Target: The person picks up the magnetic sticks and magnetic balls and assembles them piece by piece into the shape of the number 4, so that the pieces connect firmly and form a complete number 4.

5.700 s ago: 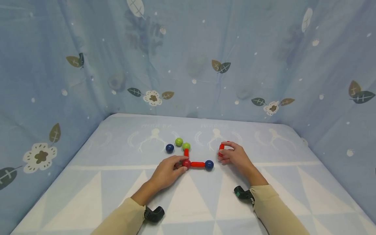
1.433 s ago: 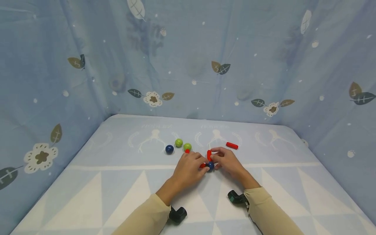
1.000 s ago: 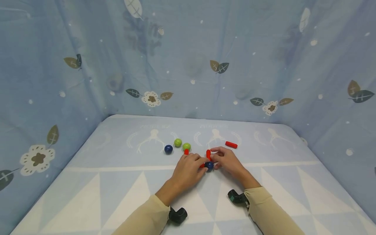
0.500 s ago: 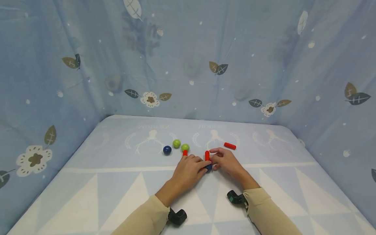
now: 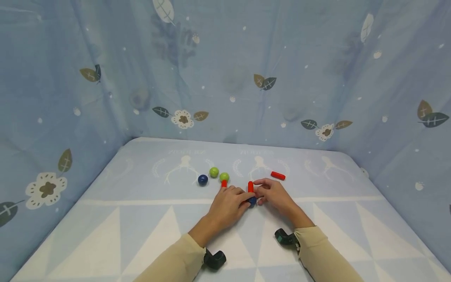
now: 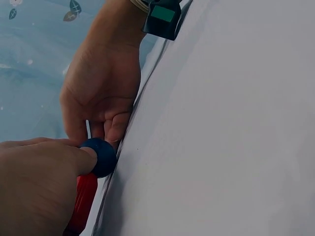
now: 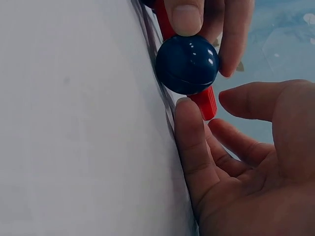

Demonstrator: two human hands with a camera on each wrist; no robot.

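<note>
In the head view my left hand [image 5: 228, 206] pinches a dark blue ball [image 5: 252, 201] between thumb and fingers. A short red rod [image 5: 250, 187] points away from that ball toward the back. Beside this rod my right hand [image 5: 274, 194] has its fingers loosely bent, and the right wrist view shows them around the rod's end [image 7: 210, 105] with small gaps. Another red rod [image 6: 84, 201] runs from the blue ball under my left hand. Farther left, a red rod [image 5: 224, 183] meets a green ball [image 5: 224, 177]; its near end and the red ball are hidden by my left hand.
A loose green ball [image 5: 213, 172] and a second dark blue ball [image 5: 202, 180] lie behind and left of my hands. One loose red rod [image 5: 278, 175] lies at the back right. Patterned cloth [image 5: 232, 78] rises behind the table [image 5: 148, 235].
My left hand moved right from the red ball to the blue ball. My right hand came left; one rod it held now stands at the blue ball, while another lies loose behind.
</note>
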